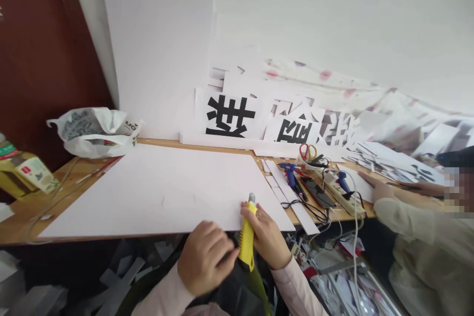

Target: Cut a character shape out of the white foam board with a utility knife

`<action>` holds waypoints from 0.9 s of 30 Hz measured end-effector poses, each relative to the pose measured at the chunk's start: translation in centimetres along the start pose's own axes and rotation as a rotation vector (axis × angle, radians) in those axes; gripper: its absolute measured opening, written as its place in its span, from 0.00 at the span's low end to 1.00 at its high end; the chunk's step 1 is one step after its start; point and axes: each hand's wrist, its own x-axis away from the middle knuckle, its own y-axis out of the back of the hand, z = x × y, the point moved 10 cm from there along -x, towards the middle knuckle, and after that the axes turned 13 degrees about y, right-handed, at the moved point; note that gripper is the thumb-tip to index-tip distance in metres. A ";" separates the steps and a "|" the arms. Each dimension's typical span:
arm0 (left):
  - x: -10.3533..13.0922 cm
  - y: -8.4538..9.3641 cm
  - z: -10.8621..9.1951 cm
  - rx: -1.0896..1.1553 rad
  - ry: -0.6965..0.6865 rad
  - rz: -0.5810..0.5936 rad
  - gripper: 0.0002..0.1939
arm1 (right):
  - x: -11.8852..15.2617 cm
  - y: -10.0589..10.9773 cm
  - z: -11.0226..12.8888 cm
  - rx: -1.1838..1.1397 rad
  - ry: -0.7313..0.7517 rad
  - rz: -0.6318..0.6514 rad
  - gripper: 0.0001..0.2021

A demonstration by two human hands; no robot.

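A yellow utility knife (246, 242) is gripped by my right hand (269, 239) at the front edge of the table, its grey tip upward and the thumb along its body. My left hand (207, 256) is closed just left of the knife's lower end, slightly blurred. Its fingertips come close to the handle, and whatever they pinch, if anything, I cannot make out. Beyond both hands a large white board (177, 177) lies flat on the table, with a few short faint marks on its surface.
A white plastic bag (92, 133) and an oil bottle (27, 173) stand at left. Glue guns (291, 170), scissors (308, 152) and a power strip (342, 195) lie at right. Character sheets (229, 114) lean against the wall. A co-worker (418, 237) works at far right.
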 end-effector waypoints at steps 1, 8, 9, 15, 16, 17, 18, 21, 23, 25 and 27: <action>0.9 1.2 -0.3 0.085 0.015 -0.067 0.12 | 0.1 0.2 0.0 -0.001 -0.015 -0.014 0.26; 6.3 -5.6 5.9 0.634 0.797 0.391 0.11 | 1.8 2.2 0.2 0.012 -0.100 -0.166 0.23; 6.6 -6.6 6.2 0.763 0.886 0.440 0.19 | 2.0 2.5 0.5 0.020 -0.091 -0.176 0.23; 4.5 -8.9 3.0 1.619 1.042 0.355 0.44 | 3.9 4.9 0.3 -0.043 -0.108 -0.208 0.23; 4.5 -9.2 2.5 1.671 1.074 0.328 0.42 | 4.4 5.2 0.0 -0.064 -0.121 -0.223 0.22; 4.4 -9.4 2.1 1.691 1.093 0.303 0.40 | 4.9 5.5 -0.4 -0.080 -0.139 -0.245 0.21; 4.3 -9.5 1.8 1.679 1.095 0.276 0.37 | 5.4 5.6 -0.6 -0.088 -0.147 -0.268 0.20; 4.1 -9.7 1.7 1.530 1.106 0.186 0.35 | 6.6 5.5 -0.6 -0.071 -0.157 -0.341 0.18; 4.0 -9.9 2.1 1.444 1.148 0.141 0.36 | 7.0 5.0 -0.3 -0.049 -0.179 -0.375 0.19; 3.8 -9.8 2.6 1.397 1.175 0.121 0.37 | 7.0 4.3 0.1 -0.035 -0.197 -0.384 0.21; 3.5 -9.2 2.9 1.358 1.160 0.125 0.34 | 6.7 3.7 0.9 -0.020 -0.178 -0.393 0.22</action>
